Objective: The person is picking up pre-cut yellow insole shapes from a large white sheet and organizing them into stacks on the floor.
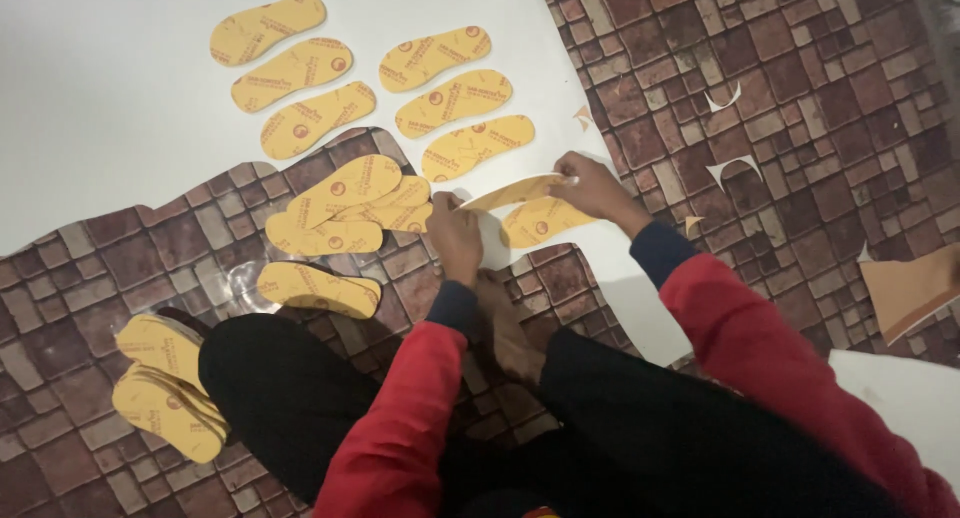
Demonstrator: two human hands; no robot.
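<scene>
A yellow shoe insole [512,191] with red print is held edge-on between my two hands just above a white sheet [100,88]. My left hand [455,236] grips its near end and my right hand [592,186] pinches its far end. Under it another yellow insole [545,221] lies flat on the sheet. To the left of my left hand sits a loose heap of insoles [345,208]. Several more insoles lie in two rows on the sheet, one row around [292,74], the other around [455,100].
A brick-patterned floor covering [800,98] surrounds the sheet. A single insole [318,288] and a stack of insoles [165,386] lie by my left knee. Paper scraps [732,166] and a brown cardboard piece [910,288] lie to the right.
</scene>
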